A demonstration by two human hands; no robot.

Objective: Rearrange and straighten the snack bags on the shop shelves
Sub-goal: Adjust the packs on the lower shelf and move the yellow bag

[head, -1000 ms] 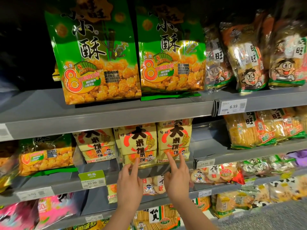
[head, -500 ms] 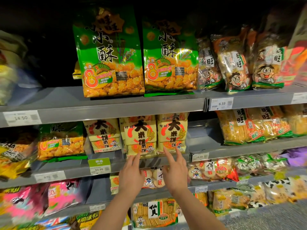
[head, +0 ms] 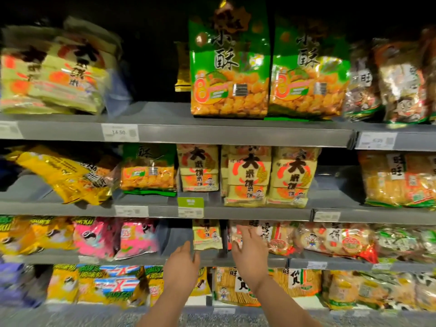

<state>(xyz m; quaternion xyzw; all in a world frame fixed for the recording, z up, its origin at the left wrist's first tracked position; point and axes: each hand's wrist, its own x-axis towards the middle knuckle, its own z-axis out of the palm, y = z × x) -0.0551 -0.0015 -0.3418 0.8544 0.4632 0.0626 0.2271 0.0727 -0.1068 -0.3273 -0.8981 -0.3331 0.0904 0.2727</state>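
Grey shop shelves hold many snack bags. My left hand [head: 181, 267] and my right hand [head: 250, 258] are both open and empty, raised in front of the third shelf [head: 245, 261]. Between them stands a small cream rice-cracker bag [head: 207, 234]; neither hand touches it. My right hand's fingers overlap a clear bag of round crackers [head: 278, 237]. On the shelf above stand three cream rice-cracker bags [head: 247, 175] in a row, with a small green bag [head: 148, 171] to their left. Two tall green bags [head: 230, 67] stand on the top shelf.
Cream bags [head: 52, 76] lie heaped at top left. A yellow foil bag [head: 61, 175] lies tilted on the second shelf's left. Pink bags [head: 113, 237] fill the third shelf's left. Price tags, one green [head: 190, 206], line the shelf edges. A bare gap [head: 175, 237] sits beside the small cream bag.
The view has pulled back and swung left, showing more shelves. Both hands have dropped from the second shelf's cream bags to the third shelf, staying open and empty.
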